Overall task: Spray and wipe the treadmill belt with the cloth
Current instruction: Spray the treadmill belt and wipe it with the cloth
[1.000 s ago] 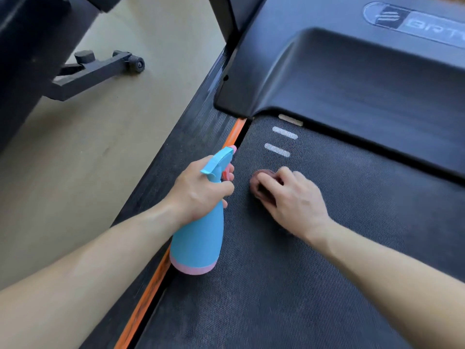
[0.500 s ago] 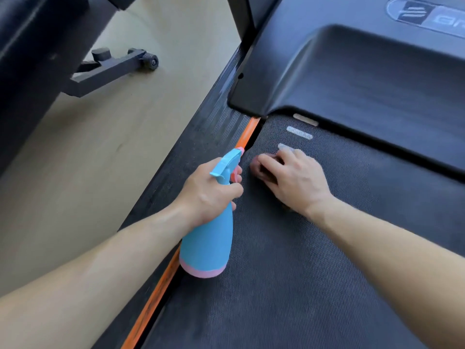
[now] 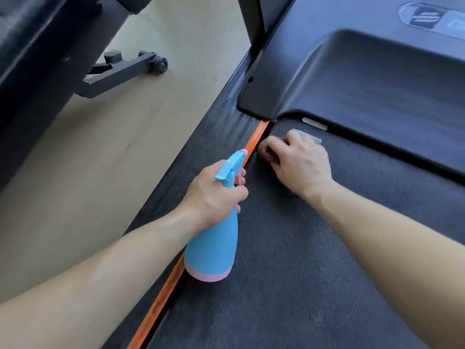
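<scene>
The dark textured treadmill belt point(image 3: 314, 260) fills the lower right. My left hand point(image 3: 214, 190) grips the neck of a blue spray bottle point(image 3: 214, 248) with a pink base, held over the belt's left edge, its nozzle pointing up and forward. My right hand point(image 3: 299, 162) presses down on the belt's far left corner, beside the orange strip point(image 3: 259, 134). The cloth is almost wholly hidden under that hand; only a dark bit point(image 3: 264, 154) shows under the fingers, blurred.
The black motor cover point(image 3: 364, 84) rises just beyond my right hand. A ribbed black side rail point(image 3: 201, 157) runs left of the orange strip. On the beige floor point(image 3: 88, 172) to the left stands a black equipment foot with a wheel point(image 3: 125, 69).
My right hand has slid forward and left along the belt, from near the white stripes to the corner by the orange strip. The left hand with the bottle has held its place.
</scene>
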Motion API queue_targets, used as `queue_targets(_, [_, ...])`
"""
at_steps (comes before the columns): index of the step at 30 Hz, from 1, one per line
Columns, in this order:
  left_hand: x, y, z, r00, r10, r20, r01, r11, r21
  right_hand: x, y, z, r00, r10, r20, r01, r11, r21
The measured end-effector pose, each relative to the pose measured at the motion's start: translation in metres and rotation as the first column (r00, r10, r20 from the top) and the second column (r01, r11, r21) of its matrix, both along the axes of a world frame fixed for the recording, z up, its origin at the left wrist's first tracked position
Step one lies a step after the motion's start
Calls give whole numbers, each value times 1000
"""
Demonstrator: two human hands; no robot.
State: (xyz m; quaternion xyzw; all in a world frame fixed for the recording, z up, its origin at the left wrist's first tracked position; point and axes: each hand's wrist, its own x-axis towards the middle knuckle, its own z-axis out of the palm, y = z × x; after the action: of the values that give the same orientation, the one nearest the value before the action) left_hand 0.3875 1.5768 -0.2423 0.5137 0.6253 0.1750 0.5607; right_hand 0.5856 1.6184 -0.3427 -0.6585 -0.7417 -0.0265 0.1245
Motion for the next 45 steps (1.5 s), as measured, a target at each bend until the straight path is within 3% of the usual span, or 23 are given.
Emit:
queue_targets(2, [-1,-1,-2,1000,-19,-4,19,1000,8,4,32,0,975,-214,-61,211,977,-41])
queue_targets(4, [-3,0,-3,1000,-28,-1,28,1000,8,-1,36,-1,953,-279,-119,271,960,-75])
queue_targets(8, [-7,1,0,999,-27,-33,27,1000,-13,-15,-42,-3,986,-64,-151,59,998,-34])
queue_targets(12, [-2,-1,2,997,-19,-78,16,999,-43,-1,-47,-3,991,128,-27,-129,991,-33])
queue_targets(19, [5,-1,-12,995,-20,-101,16,999,-37,-10,-3,-9,969,-225,-97,225,974,-18])
queue_targets(21, [6,-2,-13,996,-17,-85,16,1000,-20,-12,-40,-13,982,-162,-94,166,986,33])
queue_targets(25, [11,-5,-10,997,-28,-72,28,1000,-5,19,-86,-12,990,141,-2,-141,990,-12])
queue_targets(26, [14,-6,-9,998,-29,-59,29,1000,-6,29,-72,-7,993,121,17,-120,993,-19])
queue_targets(28, [20,-7,-11,998,-44,-36,43,999,-9,41,-34,0,995,-100,-8,100,995,-20])
queue_targets(31, [29,-8,-13,996,-80,-43,79,997,-13,47,-6,-1,928,-361,-95,354,932,-76])
queue_targets(33, [34,-7,-13,994,-97,-58,97,995,-8,39,-31,-5,946,-312,-87,311,950,-32])
queue_targets(37, [47,-4,-6,990,-123,-64,123,992,5,46,-113,-10,998,21,-65,-24,999,-42])
queue_targets(39, [55,-4,-4,988,-136,-74,136,991,2,68,-102,-7,997,76,-1,-76,995,-58])
queue_targets(43, [70,-3,-9,987,-152,-59,151,988,-14,92,-36,0,932,-360,-39,358,932,-53])
queue_targets(45, [76,-2,-12,984,-170,-59,170,985,-11,92,-40,-5,919,-389,-72,386,921,-48])
